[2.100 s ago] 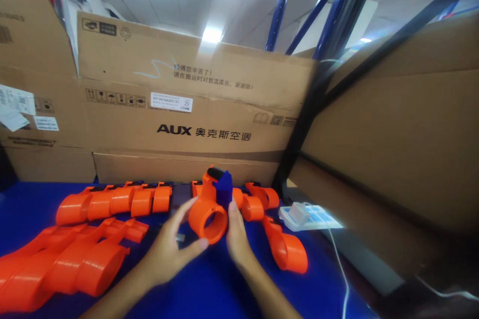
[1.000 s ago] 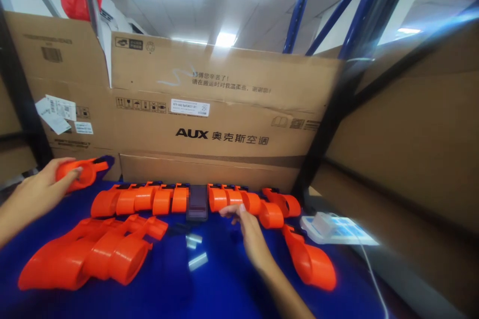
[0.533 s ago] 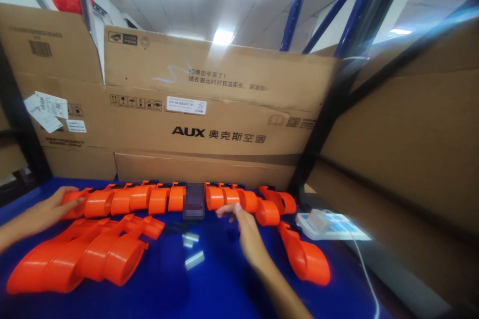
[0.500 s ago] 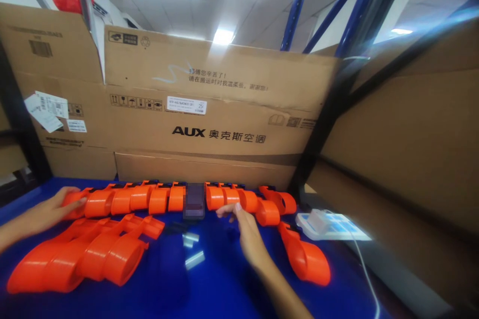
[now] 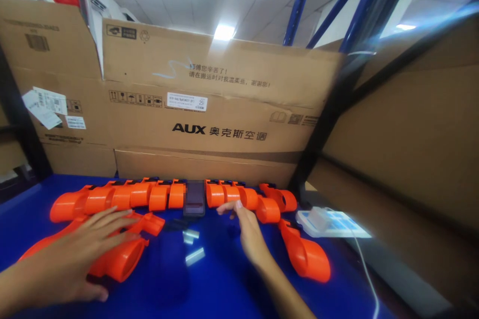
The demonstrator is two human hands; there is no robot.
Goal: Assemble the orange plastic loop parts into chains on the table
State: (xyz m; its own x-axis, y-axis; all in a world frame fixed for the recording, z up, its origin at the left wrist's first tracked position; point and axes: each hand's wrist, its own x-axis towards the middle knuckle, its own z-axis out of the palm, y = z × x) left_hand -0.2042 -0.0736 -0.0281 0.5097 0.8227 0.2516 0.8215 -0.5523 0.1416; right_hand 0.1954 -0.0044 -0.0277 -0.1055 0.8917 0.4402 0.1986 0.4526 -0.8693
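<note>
My left hand (image 5: pixel 88 246) is spread, its fingers apart, over a group of orange plastic pieces (image 5: pixel 127 259) at the front left. These are ring-shaped cups with flat arms, lying side by side and partly hidden under the hand; whether it touches them I cannot tell. My right hand (image 5: pixel 243 224) hovers in the middle with its fingers loosely bent and nothing visible in them. Just beyond it runs a row of similar orange pieces (image 5: pixel 215 195) with dark clips on their arms. A dark, phone-like device (image 5: pixel 195 199) with a blurred face stands in that row.
One more orange piece (image 5: pixel 310 259) lies at the right. Behind it sits a white power strip (image 5: pixel 337 224) with a plug and cable. Small dark strips (image 5: pixel 179 224) lie on the blue table (image 5: pixel 209 284). A cardboard wall (image 5: pixel 232 109) closes off the back, beside a dark post (image 5: pixel 318 124).
My left hand has left the far-left end of the row and come nearer and to the right, over the front group. My right hand has hardly moved.
</note>
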